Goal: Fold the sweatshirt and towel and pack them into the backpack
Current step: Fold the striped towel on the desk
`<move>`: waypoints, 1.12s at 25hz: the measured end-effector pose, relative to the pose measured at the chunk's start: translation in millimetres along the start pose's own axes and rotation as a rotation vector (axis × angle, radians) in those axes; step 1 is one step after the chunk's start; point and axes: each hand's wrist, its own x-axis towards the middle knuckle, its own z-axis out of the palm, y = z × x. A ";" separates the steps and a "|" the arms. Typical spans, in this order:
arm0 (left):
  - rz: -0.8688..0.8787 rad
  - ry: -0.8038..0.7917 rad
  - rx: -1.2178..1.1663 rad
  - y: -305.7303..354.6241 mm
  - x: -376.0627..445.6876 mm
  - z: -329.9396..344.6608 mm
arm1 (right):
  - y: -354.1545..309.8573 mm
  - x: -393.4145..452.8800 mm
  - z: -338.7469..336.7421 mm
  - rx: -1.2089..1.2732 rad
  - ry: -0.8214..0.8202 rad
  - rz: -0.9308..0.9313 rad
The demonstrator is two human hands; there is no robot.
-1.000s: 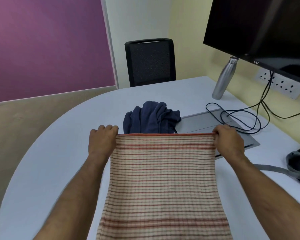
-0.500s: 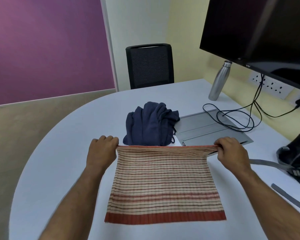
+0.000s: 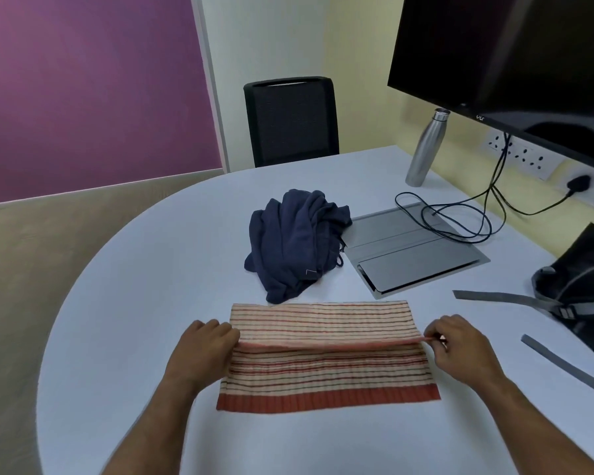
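A cream towel [image 3: 326, 365] with red stripes lies flat on the white table [image 3: 144, 303] in front of me, its top layer folding toward me. My left hand [image 3: 203, 347] grips the left corner of that folded edge. At the right corner, my right hand [image 3: 460, 344] pinches the same red edge. Behind the towel sits a crumpled navy sweatshirt [image 3: 292, 241]. The black backpack [image 3: 583, 279] rests at the table's right edge, its grey straps [image 3: 504, 298] trailing leftward.
A grey floor-box lid [image 3: 412, 252] is set into the table with black cables [image 3: 460, 217] coiled on it. A steel bottle [image 3: 426, 149] stands by the wall under a large black screen [image 3: 511, 53]. A black chair [image 3: 290, 121] is at the far side.
The towel, held up by its top edge a second ago, came down onto the table. Both hands drew the held edge back toward me, folding it over the lower part.
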 end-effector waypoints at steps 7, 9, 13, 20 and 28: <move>0.082 -0.074 -0.047 14.9 -40.6 32.1 | 9.2 -41.8 23.8 -0.018 -0.165 0.085; 0.101 -0.103 -0.063 18.8 -51.3 38.5 | 11.1 -50.1 29.9 -0.032 -0.205 0.110; 0.117 -0.168 -0.090 23.3 -67.8 50.2 | 14.7 -66.2 41.2 -0.073 -0.278 0.140; 0.152 -0.131 -0.121 25.2 -81.8 54.0 | 24.1 -87.0 54.5 -0.024 -0.200 0.042; -0.046 -0.074 -0.185 39.9 -29.4 51.6 | -12.1 -40.6 58.0 -0.075 -0.095 -0.042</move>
